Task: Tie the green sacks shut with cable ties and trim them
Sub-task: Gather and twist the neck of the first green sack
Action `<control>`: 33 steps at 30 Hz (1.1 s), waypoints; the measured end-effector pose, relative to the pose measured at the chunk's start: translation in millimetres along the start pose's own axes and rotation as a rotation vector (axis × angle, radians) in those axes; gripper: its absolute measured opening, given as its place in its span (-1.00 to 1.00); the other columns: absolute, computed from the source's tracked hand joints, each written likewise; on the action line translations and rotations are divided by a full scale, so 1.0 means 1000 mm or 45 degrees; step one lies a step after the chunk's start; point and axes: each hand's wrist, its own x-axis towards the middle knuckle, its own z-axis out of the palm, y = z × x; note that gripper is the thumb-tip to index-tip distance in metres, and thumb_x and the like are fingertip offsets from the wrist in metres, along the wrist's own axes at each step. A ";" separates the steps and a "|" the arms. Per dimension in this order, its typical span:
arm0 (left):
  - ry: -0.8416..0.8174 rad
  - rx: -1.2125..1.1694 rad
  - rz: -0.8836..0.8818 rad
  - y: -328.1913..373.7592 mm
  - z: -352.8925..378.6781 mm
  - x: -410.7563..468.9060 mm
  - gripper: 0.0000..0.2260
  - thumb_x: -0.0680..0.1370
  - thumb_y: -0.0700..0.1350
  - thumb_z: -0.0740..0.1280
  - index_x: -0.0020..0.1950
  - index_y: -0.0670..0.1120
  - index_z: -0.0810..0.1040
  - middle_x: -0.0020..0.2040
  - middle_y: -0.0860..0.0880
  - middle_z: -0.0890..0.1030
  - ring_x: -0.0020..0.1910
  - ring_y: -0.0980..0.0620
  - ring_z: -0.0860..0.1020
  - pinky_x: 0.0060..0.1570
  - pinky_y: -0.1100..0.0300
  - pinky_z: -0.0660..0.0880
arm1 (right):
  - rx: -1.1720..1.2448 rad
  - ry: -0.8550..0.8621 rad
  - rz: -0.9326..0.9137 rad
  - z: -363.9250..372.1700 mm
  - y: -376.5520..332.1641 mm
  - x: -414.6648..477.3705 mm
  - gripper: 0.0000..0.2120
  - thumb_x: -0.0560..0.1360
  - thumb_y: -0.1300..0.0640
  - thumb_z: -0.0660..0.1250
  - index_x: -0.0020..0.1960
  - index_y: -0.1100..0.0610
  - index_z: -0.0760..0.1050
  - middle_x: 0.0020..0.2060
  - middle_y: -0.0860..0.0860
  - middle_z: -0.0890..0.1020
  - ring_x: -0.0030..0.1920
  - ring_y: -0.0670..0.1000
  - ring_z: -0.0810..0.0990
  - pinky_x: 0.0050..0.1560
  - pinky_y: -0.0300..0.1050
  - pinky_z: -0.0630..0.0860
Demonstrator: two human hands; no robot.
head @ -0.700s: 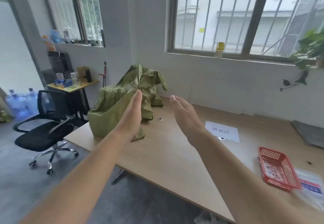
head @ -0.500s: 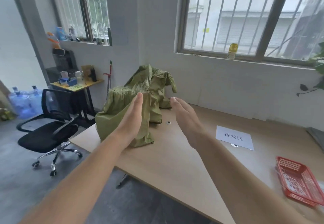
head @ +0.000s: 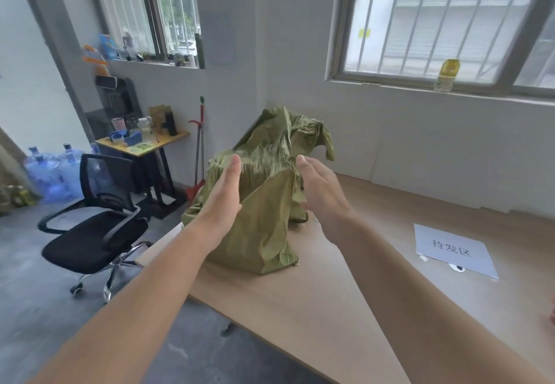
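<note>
A crumpled green sack (head: 267, 212) stands at the far left corner of the wooden table (head: 345, 299), its loose mouth flopping up and to the right. A second green sack (head: 297, 134) seems to lean behind it. My left hand (head: 223, 200) is stretched out flat on the sack's left side, fingers straight. My right hand (head: 322, 194) is stretched out on its right side, fingers straight, thumb toward the sack. I cannot tell whether either hand touches the sack. No cable tie or cutter is in view.
A white paper sign (head: 455, 250) lies on the table at the right. A black office chair (head: 93, 227) stands on the floor left of the table, with a small yellow side table (head: 144, 143) and water bottles (head: 51, 170) behind it. The wall and windows are close behind the sacks.
My view has turned left and come closer to the sacks. Both hands have reached farther forward and now flank the front sack. The red basket has left the view.
</note>
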 end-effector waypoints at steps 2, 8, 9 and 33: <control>0.018 0.015 -0.013 -0.006 -0.007 0.027 -0.38 0.65 0.38 -0.12 0.68 0.19 0.05 0.70 0.02 0.09 0.65 -0.12 0.13 0.58 -0.19 0.18 | -0.005 0.001 -0.024 0.009 0.006 0.029 -0.59 0.72 -0.12 0.12 0.49 0.00 0.42 0.10 -0.29 0.47 0.25 -0.14 0.43 0.47 0.15 0.40; 0.128 -0.005 -0.063 -0.019 -0.021 0.113 -0.37 0.64 0.37 -0.09 0.68 0.16 0.06 0.70 -0.01 0.09 0.65 -0.16 0.11 0.57 -0.25 0.17 | -0.073 -0.034 -0.060 0.034 0.029 0.125 -0.51 0.70 -0.17 0.13 0.57 0.00 0.34 0.46 -0.11 0.45 0.43 -0.09 0.40 0.50 0.14 0.36; 0.140 -0.008 -0.071 -0.020 -0.022 0.127 -0.37 0.65 0.36 -0.10 0.68 0.15 0.06 0.70 -0.01 0.09 0.66 -0.16 0.11 0.57 -0.24 0.17 | -0.081 -0.039 -0.053 0.039 0.031 0.141 -0.51 0.70 -0.17 0.13 0.56 0.00 0.34 0.47 -0.09 0.44 0.44 -0.07 0.39 0.50 0.13 0.36; 0.026 0.136 -0.427 -0.091 -0.122 0.380 -0.26 0.57 0.50 -0.17 0.59 0.15 0.31 0.67 -0.08 0.18 0.63 -0.17 0.16 0.58 -0.29 0.04 | -0.332 0.426 0.138 0.121 0.067 0.350 -0.84 0.68 0.01 0.17 0.00 -0.06 0.50 0.01 -0.04 0.62 -0.13 -0.17 0.53 -0.22 -0.21 0.38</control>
